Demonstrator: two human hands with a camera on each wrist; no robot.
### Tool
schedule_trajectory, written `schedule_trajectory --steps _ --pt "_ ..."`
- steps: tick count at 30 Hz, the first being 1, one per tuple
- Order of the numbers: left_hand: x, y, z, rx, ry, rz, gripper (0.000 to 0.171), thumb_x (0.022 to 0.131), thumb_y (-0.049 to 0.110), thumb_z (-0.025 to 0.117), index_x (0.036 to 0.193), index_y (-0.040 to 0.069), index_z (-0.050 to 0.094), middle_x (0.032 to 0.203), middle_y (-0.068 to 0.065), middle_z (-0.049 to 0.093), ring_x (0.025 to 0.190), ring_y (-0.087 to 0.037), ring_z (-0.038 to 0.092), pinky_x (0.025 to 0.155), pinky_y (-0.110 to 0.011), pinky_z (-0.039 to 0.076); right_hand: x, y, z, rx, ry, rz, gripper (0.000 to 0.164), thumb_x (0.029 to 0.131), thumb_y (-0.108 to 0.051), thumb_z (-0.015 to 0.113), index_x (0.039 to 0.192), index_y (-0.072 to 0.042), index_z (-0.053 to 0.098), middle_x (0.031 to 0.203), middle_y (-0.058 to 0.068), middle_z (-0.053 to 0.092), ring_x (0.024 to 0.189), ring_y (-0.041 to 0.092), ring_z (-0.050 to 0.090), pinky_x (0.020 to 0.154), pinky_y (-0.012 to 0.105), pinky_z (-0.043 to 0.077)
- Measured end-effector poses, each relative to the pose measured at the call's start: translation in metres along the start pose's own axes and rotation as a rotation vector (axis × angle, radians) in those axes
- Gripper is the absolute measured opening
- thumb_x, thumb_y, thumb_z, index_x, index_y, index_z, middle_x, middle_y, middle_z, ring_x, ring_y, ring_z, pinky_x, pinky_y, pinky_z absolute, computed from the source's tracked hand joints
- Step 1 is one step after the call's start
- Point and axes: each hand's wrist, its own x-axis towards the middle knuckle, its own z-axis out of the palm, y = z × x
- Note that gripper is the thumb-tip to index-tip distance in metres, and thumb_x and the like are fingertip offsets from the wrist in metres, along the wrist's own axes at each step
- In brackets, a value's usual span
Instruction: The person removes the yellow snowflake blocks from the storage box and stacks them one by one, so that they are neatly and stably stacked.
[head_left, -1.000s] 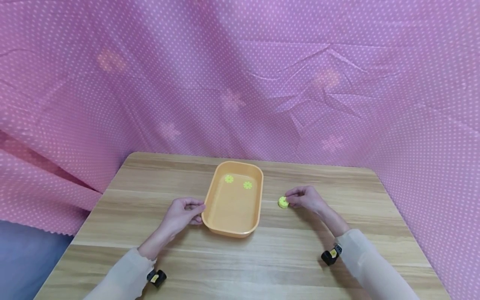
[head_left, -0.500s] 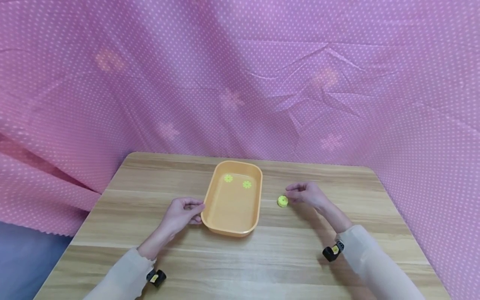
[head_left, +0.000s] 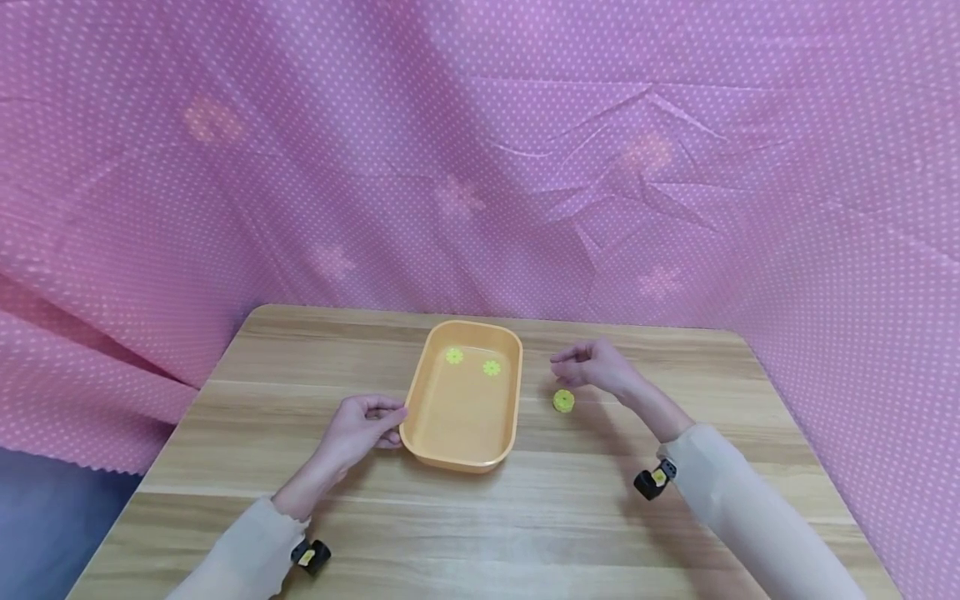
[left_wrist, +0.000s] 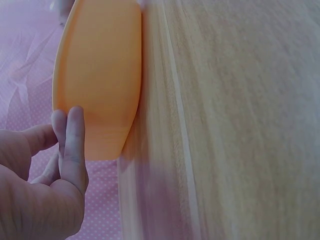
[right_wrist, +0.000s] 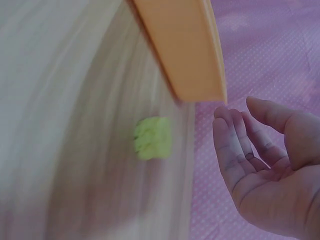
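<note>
An orange rectangular tray [head_left: 461, 417] stands on the wooden table, with two flat yellow-green flower shapes [head_left: 454, 356] on its floor near the far end. My left hand [head_left: 360, 429] pinches the tray's near left rim, thumb on top and fingers against the outer wall [left_wrist: 100, 85]. To the tray's right sits a thick, round yellow-green flower-shaped piece [head_left: 563, 401], whose side looks ridged and blurred in the right wrist view [right_wrist: 153, 138]. Just beyond it, above the table, my right hand [head_left: 596, 368] hovers with relaxed fingers and holds nothing.
The wooden table [head_left: 465, 533] has rounded far corners. A pink dotted cloth [head_left: 480, 167] hangs behind it and down both sides. Each sleeve cuff carries a small black camera [head_left: 655, 479].
The right hand has moved off the round flower-shaped piece, up and leftward toward the tray, leaving the piece on the table. The left hand has kept its hold on the tray.
</note>
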Motion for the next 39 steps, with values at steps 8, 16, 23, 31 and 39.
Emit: schedule_trajectory --steps 8,16,23,31,39 --pt "0.000 0.000 0.000 -0.010 -0.001 -0.006 0.033 0.102 0.008 0.069 0.125 -0.015 0.063 0.094 -0.011 0.074 0.068 -0.010 0.070 0.068 -0.022 0.068 0.013 -0.030 0.011 0.001 -0.028 -0.033 0.033 0.100 -0.011 0.071 0.126 0.009 0.067 0.112 0.027 0.075 0.092 0.025 0.078 0.102 0.057 0.063" --pt "0.000 0.000 0.000 -0.008 -0.010 0.004 0.034 0.102 0.008 0.068 0.125 -0.016 0.063 0.096 -0.012 0.075 0.069 -0.009 0.070 0.069 -0.022 0.068 0.033 -0.051 0.025 -0.036 -0.042 -0.050 0.027 0.098 -0.012 0.074 0.119 0.006 0.072 0.105 0.020 0.077 0.090 0.024 0.078 0.086 0.036 0.070" --pt "0.001 -0.001 0.000 -0.017 -0.007 -0.001 0.032 0.102 0.008 0.069 0.123 -0.015 0.064 0.093 -0.010 0.075 0.068 -0.009 0.070 0.069 -0.022 0.068 0.052 -0.060 0.041 -0.031 -0.039 -0.076 0.025 0.098 -0.008 0.073 0.117 0.008 0.072 0.114 0.031 0.074 0.097 0.035 0.078 0.094 0.047 0.068" --pt "0.001 0.000 0.000 -0.010 0.000 -0.005 0.033 0.102 0.008 0.069 0.124 -0.015 0.064 0.096 -0.013 0.075 0.068 -0.010 0.070 0.068 -0.022 0.068 0.072 -0.065 0.053 -0.060 -0.076 -0.056 0.025 0.098 -0.006 0.072 0.119 0.008 0.071 0.121 0.033 0.072 0.104 0.038 0.076 0.103 0.051 0.063" --pt "0.000 0.000 0.000 -0.012 -0.003 -0.011 0.033 0.101 0.009 0.070 0.124 -0.015 0.064 0.095 -0.012 0.075 0.068 -0.010 0.070 0.068 -0.023 0.068 0.092 -0.065 0.061 -0.210 -0.140 -0.039 0.028 0.099 -0.009 0.072 0.122 0.007 0.071 0.119 0.029 0.074 0.109 0.040 0.076 0.097 0.040 0.067"
